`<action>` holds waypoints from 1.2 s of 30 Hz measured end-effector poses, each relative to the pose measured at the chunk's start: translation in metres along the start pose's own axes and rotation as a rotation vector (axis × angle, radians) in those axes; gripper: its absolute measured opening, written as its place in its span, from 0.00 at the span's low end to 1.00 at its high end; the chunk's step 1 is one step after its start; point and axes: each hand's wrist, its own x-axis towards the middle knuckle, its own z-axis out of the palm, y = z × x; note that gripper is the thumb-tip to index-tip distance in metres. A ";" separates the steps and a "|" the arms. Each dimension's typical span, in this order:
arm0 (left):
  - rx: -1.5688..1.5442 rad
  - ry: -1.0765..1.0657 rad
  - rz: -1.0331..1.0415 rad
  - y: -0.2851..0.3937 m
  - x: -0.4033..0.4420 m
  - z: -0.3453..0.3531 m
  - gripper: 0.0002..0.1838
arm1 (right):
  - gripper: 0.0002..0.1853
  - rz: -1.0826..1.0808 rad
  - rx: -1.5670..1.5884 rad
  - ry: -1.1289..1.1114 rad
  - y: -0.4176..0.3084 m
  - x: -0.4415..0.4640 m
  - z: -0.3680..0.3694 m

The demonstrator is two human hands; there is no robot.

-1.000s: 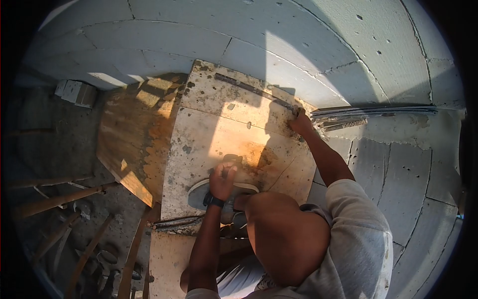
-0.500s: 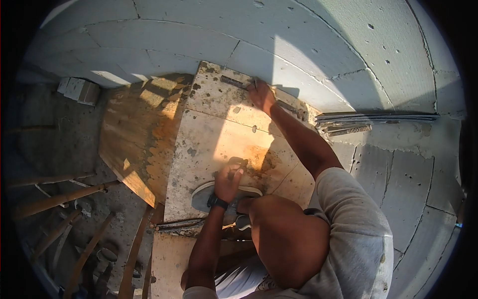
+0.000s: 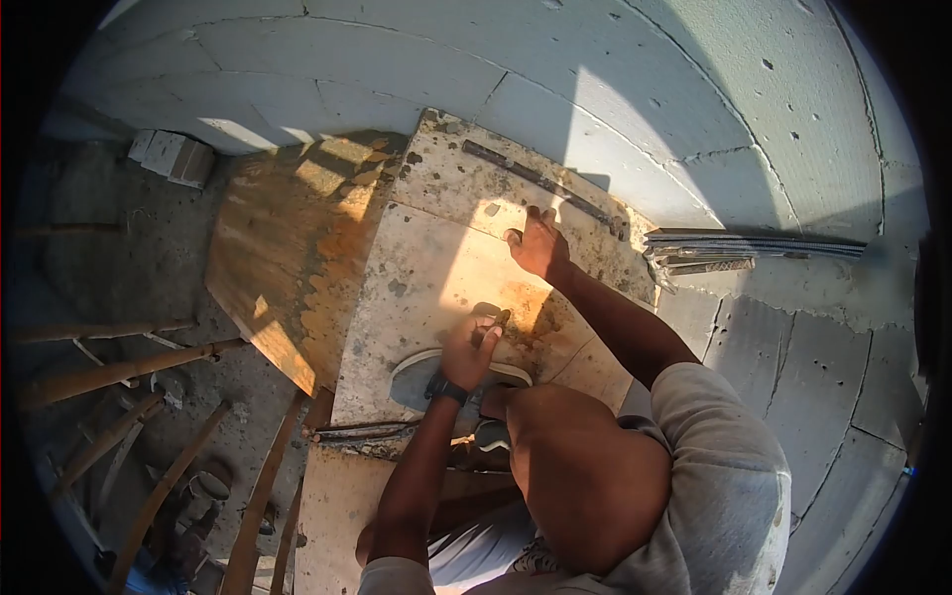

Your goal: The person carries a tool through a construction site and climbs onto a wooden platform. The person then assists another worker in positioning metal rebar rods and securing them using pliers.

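My left hand [image 3: 470, 349], with a dark band at the wrist, is closed on a small dark piece [image 3: 503, 318] above my grey shoe [image 3: 407, 381]. What the piece is, I cannot make out. My right hand [image 3: 538, 244] hovers over the speckled board [image 3: 397, 248], fingers apart and nothing visible between them. Beyond it, a long dark metal bar [image 3: 540, 180] lies along the board's far edge, untouched by either hand.
Several ribbed rods [image 3: 754, 244] lie to the right beside the block wall [image 3: 397, 50]. A brown plywood sheet [image 3: 268, 238] adjoins the board at the left. Wooden poles [image 3: 129, 375] stand at lower left. A pale block [image 3: 171, 158] sits at upper left.
My right hand went left along the metal bar, then came off it, back toward me and over the board's middle. My left hand shifted slightly right and up with the small piece.
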 end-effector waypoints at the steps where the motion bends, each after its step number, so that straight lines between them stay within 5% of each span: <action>1: 0.005 -0.011 -0.015 0.000 0.002 0.001 0.10 | 0.32 -0.039 0.049 -0.076 -0.031 -0.006 -0.020; 4: 0.029 -0.007 -0.001 0.008 0.001 -0.002 0.09 | 0.22 -0.428 0.292 -0.105 -0.081 0.005 -0.007; 7: -0.023 0.004 -0.025 0.012 -0.002 -0.004 0.10 | 0.26 -0.579 0.493 0.001 -0.111 0.040 -0.013; 9: -0.013 0.034 0.009 0.015 -0.003 -0.005 0.10 | 0.24 -0.363 0.215 0.248 -0.120 0.070 -0.002; 13: 0.048 0.009 -0.059 0.014 -0.003 -0.007 0.10 | 0.25 -0.214 -0.067 0.321 -0.156 0.104 -0.004; 18: 0.053 0.036 0.055 0.007 -0.001 -0.004 0.10 | 0.29 -0.482 0.076 0.077 -0.192 0.119 -0.004; 21: 0.070 0.020 0.004 0.007 -0.004 -0.009 0.10 | 0.36 -0.311 -0.034 0.290 -0.187 0.113 -0.016; 25: 0.053 -0.021 -0.047 0.013 0.001 -0.009 0.10 | 0.37 0.006 -0.092 0.140 -0.194 0.136 -0.015; 29: 0.036 -0.040 -0.072 0.011 0.000 -0.011 0.10 | 0.30 -0.931 -0.080 0.158 -0.178 0.128 -0.015; 32: -0.105 0.045 -0.076 0.015 -0.011 -0.018 0.10 | 0.27 -0.563 0.197 0.166 -0.142 0.080 -0.032; 36: -0.036 0.119 -0.062 0.034 -0.034 -0.069 0.10 | 0.30 -0.192 -0.028 -0.127 -0.061 0.007 -0.054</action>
